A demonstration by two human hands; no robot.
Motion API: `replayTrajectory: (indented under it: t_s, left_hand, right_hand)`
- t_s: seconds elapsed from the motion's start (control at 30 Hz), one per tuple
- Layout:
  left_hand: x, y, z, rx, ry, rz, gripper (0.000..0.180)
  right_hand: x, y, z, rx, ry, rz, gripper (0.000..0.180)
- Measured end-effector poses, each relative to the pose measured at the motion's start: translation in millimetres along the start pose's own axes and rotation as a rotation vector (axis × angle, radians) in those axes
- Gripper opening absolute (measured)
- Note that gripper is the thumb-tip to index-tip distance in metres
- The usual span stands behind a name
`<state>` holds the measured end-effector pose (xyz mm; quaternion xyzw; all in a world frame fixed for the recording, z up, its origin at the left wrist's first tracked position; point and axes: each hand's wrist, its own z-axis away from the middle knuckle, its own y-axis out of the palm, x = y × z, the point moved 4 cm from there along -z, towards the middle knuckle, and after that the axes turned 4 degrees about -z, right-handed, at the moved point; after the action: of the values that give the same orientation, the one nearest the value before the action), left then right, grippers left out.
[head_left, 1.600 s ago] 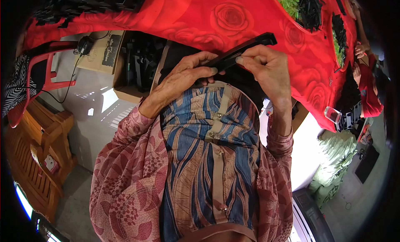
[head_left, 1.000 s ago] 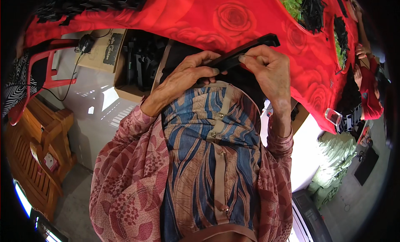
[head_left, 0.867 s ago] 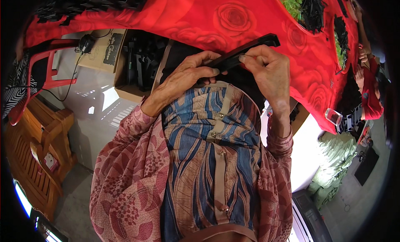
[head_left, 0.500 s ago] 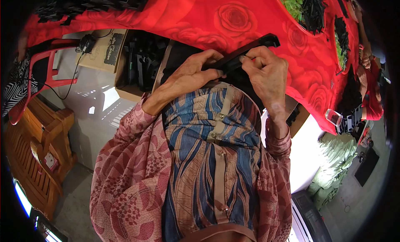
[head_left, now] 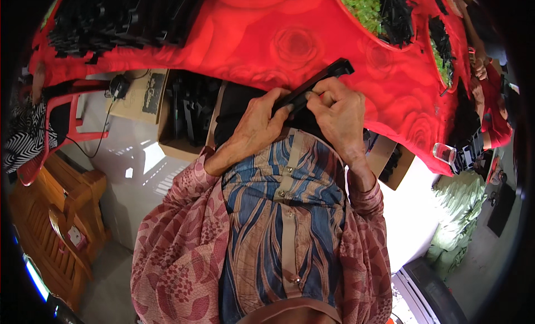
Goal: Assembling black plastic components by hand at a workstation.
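A long, narrow black plastic strip (head_left: 327, 71) with a hooked far end lies slantwise at the red table's near edge, just in front of my body. My left hand (head_left: 257, 122) is closed on its near part, thumb against the side and fingers around it. Beside the strip's middle, my right hand (head_left: 340, 115) is pinched, thumb and bent forefinger pressed together against the strip's edge. Whatever sits between those fingertips is too small or hidden to make out. The strip's near end disappears behind the left hand and the dark cloth on my lap.
Black strips (head_left: 122, 17) are heaped at the far left of the red tablecloth (head_left: 239, 40). Far right, a red-rimmed tray holds green pieces (head_left: 361, 12) and black parts (head_left: 397, 17). Cardboard boxes (head_left: 181, 150) stand below the table. Another person's hand (head_left: 479, 67) shows at right.
The view has shifted slightly, showing more of the heap of strips. Both hands and the strip appear a little lower and further left, with the grip much the same.
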<state>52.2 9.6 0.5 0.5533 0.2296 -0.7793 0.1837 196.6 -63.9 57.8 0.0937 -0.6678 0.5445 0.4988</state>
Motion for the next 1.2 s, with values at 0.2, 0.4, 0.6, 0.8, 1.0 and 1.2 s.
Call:
replayTrajectory:
  t_s: [0.2,0.4,0.6,0.8,1.0,1.2]
  left_hand:
    - [-2,5,1,-0.006,0.032,-0.011,0.02]
    - [1,9,1,-0.07,-0.01,-0.026,0.02]
    - [1,5,-4,-0.105,0.025,-0.161,0.022]
    - [-2,2,-6,-0.124,0.002,-0.224,0.025]
    - [6,1,-4,-0.128,-0.049,-0.176,0.03]
    - [4,3,-8,-0.127,0.05,-0.202,0.035]
  right_hand:
    - [4,-1,3,-0.048,-0.062,0.025,0.01]
    - [3,0,4,-0.104,-0.179,0.038,0.011]
    - [-1,2,0,-0.091,-0.099,0.058,0.01]
    - [-7,5,3,-0.122,-0.009,-0.067,0.01]
    - [-4,10,8,-0.096,-0.047,-0.045,0.01]
    - [-5,10,13,-0.156,-0.065,0.002,0.01]
